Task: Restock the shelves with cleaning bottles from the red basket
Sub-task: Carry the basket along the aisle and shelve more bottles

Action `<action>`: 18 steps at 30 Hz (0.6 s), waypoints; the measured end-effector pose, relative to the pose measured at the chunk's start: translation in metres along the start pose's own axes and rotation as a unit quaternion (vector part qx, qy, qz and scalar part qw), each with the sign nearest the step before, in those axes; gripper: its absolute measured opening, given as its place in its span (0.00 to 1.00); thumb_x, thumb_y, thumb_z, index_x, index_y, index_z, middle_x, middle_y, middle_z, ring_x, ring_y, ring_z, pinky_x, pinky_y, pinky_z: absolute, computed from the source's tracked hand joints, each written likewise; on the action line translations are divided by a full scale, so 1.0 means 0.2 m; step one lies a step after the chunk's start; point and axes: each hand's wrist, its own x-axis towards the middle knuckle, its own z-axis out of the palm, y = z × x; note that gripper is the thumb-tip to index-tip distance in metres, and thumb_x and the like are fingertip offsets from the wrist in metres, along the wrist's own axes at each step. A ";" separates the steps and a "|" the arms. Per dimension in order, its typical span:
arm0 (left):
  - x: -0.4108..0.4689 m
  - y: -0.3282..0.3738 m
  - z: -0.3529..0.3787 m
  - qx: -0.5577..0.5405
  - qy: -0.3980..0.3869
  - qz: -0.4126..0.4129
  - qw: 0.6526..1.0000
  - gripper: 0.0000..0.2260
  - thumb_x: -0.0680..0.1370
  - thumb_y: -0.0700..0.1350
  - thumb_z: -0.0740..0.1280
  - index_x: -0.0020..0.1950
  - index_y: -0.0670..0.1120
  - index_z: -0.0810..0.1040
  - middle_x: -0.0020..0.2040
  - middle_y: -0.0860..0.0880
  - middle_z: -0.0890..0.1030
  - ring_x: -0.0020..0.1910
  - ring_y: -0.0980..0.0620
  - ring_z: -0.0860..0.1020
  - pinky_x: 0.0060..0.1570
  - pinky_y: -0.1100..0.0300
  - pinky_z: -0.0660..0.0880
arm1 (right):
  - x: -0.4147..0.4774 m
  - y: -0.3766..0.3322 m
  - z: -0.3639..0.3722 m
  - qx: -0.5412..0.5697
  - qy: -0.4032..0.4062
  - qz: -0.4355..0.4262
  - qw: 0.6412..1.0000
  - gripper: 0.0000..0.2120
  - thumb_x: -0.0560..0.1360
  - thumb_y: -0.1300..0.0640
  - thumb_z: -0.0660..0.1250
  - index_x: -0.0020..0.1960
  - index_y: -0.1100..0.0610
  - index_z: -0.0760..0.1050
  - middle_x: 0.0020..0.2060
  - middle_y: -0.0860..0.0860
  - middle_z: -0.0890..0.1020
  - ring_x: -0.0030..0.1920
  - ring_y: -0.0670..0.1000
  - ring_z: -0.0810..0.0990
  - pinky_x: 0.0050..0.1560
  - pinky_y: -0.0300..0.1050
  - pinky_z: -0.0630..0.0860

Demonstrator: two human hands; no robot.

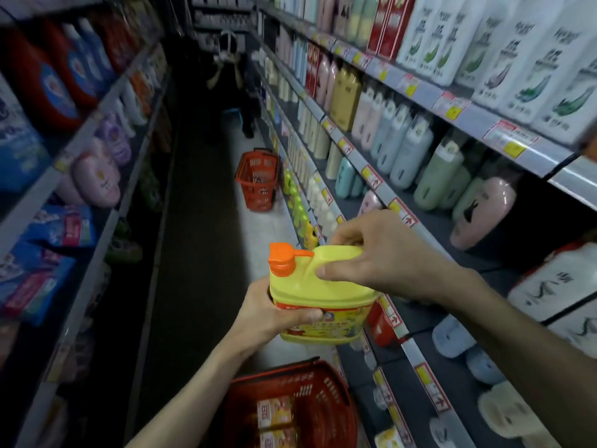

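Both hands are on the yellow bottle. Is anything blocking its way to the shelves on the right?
Nothing visible does. The left hand and right hand hold the yellow bottle in open air above the red basket, right beside the shelf edge. Only the right forearm crosses the shelf gap next to it.

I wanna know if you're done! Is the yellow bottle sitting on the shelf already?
No, the left hand and right hand hold the yellow bottle up in the aisle, above the red basket.
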 end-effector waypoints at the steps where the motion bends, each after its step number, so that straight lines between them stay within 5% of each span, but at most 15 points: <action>1: 0.01 0.03 0.00 -0.010 0.015 0.015 1.000 0.35 0.59 0.56 0.88 0.61 0.43 0.84 0.56 0.43 0.88 0.58 0.43 0.87 0.57 0.52 0.84 | 0.01 0.00 -0.02 0.011 0.020 -0.006 1.000 0.17 0.69 0.40 0.79 0.40 0.54 0.84 0.36 0.52 0.84 0.38 0.50 0.82 0.43 0.57 0.77; 6: 0.01 0.15 0.01 -0.045 0.060 0.029 0.997 0.27 0.63 0.49 0.84 0.60 0.45 0.84 0.55 0.42 0.88 0.55 0.41 0.87 0.55 0.47 0.85 | 0.04 0.05 0.00 0.088 0.111 -0.004 0.990 0.20 0.69 0.35 0.76 0.53 0.47 0.86 0.47 0.43 0.86 0.50 0.43 0.84 0.56 0.54 0.78; 9: -0.01 0.18 0.01 -0.079 0.081 0.002 0.994 0.26 0.63 0.47 0.84 0.59 0.45 0.85 0.55 0.40 0.88 0.54 0.39 0.87 0.54 0.44 0.85 | 0.04 0.09 0.08 0.199 0.143 0.001 0.970 0.19 0.72 0.44 0.79 0.60 0.47 0.83 0.52 0.45 0.86 0.53 0.45 0.85 0.54 0.47 0.81; 11: -0.02 0.17 0.00 -0.105 0.095 -0.025 0.990 0.25 0.64 0.46 0.84 0.59 0.44 0.85 0.55 0.39 0.88 0.54 0.38 0.87 0.53 0.44 0.85 | 0.04 0.12 0.15 0.285 0.130 0.011 0.950 0.25 0.72 0.49 0.79 0.67 0.50 0.79 0.55 0.50 0.86 0.55 0.48 0.86 0.53 0.45 0.83; 14: -0.05 0.15 -0.05 -0.156 0.117 -0.063 0.979 0.25 0.68 0.43 0.82 0.63 0.40 0.82 0.57 0.37 0.87 0.55 0.36 0.87 0.50 0.47 0.86 | 0.05 0.17 0.30 0.400 0.069 0.052 0.912 0.36 0.71 0.48 0.80 0.75 0.50 0.71 0.65 0.51 0.84 0.64 0.52 0.84 0.62 0.55 0.83; 18: -0.11 0.15 -0.11 -0.209 0.164 -0.116 0.957 0.22 0.72 0.39 0.80 0.64 0.37 0.82 0.57 0.36 0.87 0.55 0.36 0.87 0.46 0.49 0.85 | 0.08 0.20 0.48 0.438 -0.017 0.109 0.892 0.41 0.67 0.42 0.84 0.75 0.48 0.70 0.65 0.51 0.84 0.64 0.54 0.85 0.65 0.61 0.81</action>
